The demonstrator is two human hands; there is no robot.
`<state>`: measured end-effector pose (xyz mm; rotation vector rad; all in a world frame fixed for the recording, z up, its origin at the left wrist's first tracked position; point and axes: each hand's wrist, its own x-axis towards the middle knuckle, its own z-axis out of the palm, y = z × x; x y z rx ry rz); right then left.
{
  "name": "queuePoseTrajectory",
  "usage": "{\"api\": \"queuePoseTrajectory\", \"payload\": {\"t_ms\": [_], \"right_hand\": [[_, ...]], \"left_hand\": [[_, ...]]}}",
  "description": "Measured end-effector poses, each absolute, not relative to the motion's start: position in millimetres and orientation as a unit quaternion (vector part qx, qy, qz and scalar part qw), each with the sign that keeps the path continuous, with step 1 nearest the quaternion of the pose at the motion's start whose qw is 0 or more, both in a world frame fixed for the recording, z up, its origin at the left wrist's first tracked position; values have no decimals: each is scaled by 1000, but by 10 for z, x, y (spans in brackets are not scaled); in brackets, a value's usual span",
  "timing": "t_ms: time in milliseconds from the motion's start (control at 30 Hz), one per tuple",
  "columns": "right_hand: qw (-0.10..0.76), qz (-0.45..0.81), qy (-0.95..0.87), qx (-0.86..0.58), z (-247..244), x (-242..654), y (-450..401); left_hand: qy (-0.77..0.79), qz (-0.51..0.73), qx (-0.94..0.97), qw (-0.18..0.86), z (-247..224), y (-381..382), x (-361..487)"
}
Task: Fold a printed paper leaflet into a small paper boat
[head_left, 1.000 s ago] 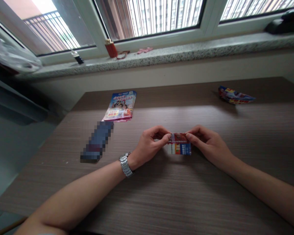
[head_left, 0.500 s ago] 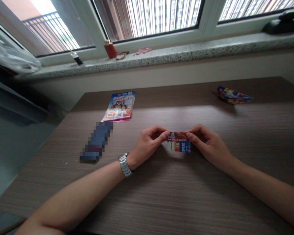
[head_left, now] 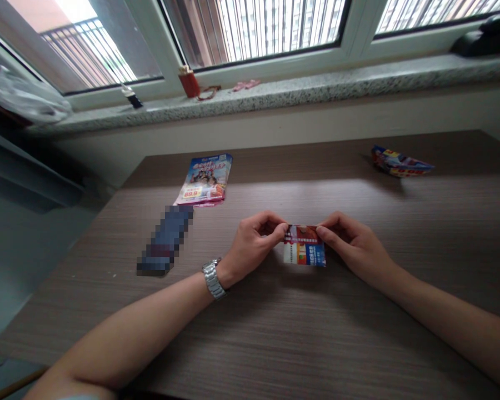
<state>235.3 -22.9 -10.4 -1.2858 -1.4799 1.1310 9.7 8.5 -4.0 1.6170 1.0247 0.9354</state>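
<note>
Between my hands is a folded flyer (head_left: pixel 304 246), printed red along the top and white, orange and blue below. My left hand (head_left: pixel 261 239), with a silver watch (head_left: pixel 214 279) on its wrist, pinches the flyer's upper left corner between thumb and fingers. At the upper right corner my right hand (head_left: pixel 352 241) pinches it the same way. The lower part of the flyer hangs toward me, just above the table. Fingertips behind the paper are hidden.
A stack of flyers (head_left: pixel 206 179) lies at the table's (head_left: pixel 250 339) back left, with a pixelated dark phone-like object (head_left: pixel 165 240) before it. A folded paper shape (head_left: pixel 400 163) sits back right. On the windowsill (head_left: pixel 308 93) are a red lighter-like item (head_left: pixel 189 82) and small things.
The flyer's lower flap has swung down and shows more of its printed face. Both hands keep their pinch almost in place.
</note>
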Motion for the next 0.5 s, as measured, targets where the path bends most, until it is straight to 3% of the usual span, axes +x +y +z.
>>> {"api": "queuePoseTrajectory", "payload": {"t_ms": [233,500], "right_hand": [[425,441,-592,-524,-103,2356,-219],[416,468,-599,-500,-109,2353,-232]], "left_hand": [[415,368,697,454,-37,85,98],[366,337,712,496,-6,57,115]]}}
